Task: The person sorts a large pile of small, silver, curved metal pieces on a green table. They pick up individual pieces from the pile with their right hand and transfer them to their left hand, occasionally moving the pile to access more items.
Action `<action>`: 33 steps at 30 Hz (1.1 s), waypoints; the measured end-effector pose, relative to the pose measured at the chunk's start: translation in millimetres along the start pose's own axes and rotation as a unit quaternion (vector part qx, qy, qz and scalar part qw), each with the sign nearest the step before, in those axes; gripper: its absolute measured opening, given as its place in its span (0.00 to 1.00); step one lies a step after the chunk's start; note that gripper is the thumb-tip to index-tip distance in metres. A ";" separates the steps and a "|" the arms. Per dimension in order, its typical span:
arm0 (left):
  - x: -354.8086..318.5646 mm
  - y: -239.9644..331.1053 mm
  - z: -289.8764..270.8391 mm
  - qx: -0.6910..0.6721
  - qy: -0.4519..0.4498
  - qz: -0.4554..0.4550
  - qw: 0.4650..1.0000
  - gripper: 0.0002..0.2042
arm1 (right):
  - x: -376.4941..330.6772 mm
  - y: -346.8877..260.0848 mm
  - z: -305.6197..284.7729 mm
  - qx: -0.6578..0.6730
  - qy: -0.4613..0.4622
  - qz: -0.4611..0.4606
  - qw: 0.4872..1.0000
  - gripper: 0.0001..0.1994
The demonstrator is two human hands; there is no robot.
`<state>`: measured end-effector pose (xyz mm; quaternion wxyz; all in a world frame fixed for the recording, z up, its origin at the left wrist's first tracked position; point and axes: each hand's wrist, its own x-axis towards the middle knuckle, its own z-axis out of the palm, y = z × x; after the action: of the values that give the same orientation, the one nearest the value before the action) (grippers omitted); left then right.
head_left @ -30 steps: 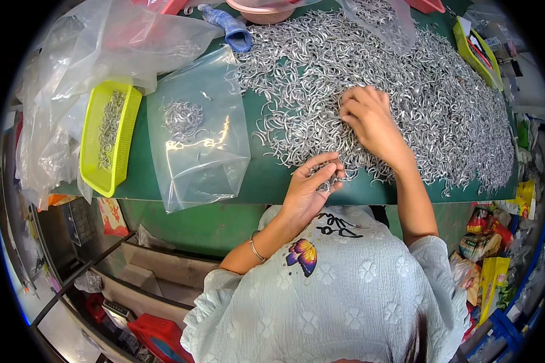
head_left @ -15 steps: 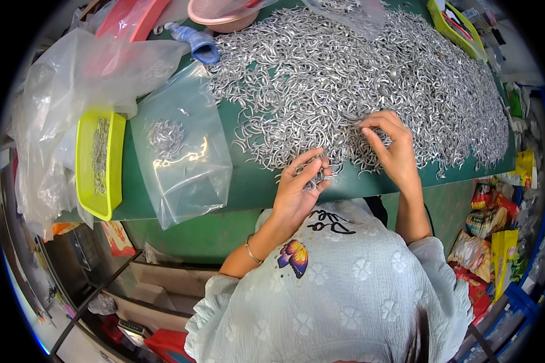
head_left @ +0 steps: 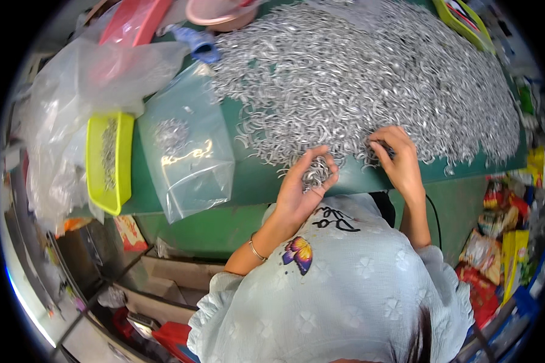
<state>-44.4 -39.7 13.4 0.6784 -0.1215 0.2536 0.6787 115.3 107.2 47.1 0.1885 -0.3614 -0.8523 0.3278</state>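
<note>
A wide heap of small curved silvery metal pieces (head_left: 345, 78) covers much of the green table (head_left: 254, 181). At its near edge my left hand (head_left: 300, 187) is cupped palm up, fingers curled round a handful of the metal pieces (head_left: 316, 174). To the right, my right hand (head_left: 401, 158) reaches to the heap's near edge with thumb and fingers curled close together. Whatever lies between those fingertips is too small and blurred to make out.
On the left, a clear plastic bag (head_left: 194, 175) lies flat with a small cluster of metal pieces. Beside it stand a yellow-green basket (head_left: 126, 166) and crumpled plastic sheeting (head_left: 54, 133). A blue sleeve-like item (head_left: 203, 45), a pink bowl (head_left: 224, 23) and another green basket (head_left: 475, 33) sit farther back.
My right hand's thumb and fingers have drawn closer together at the heap. The left hand has turned to show more of its metal pieces. The whole view has shifted slightly.
</note>
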 end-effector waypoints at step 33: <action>-39.7 192.0 -52.5 0.087 0.263 0.539 0.796 0.20 | -0.2 -3.9 14.2 0.067 0.023 -0.029 0.997 0.03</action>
<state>-240.5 -91.1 23.9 0.1180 -0.0792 0.5046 0.8516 105.6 99.0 39.7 0.2411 -0.3308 -0.8341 0.3698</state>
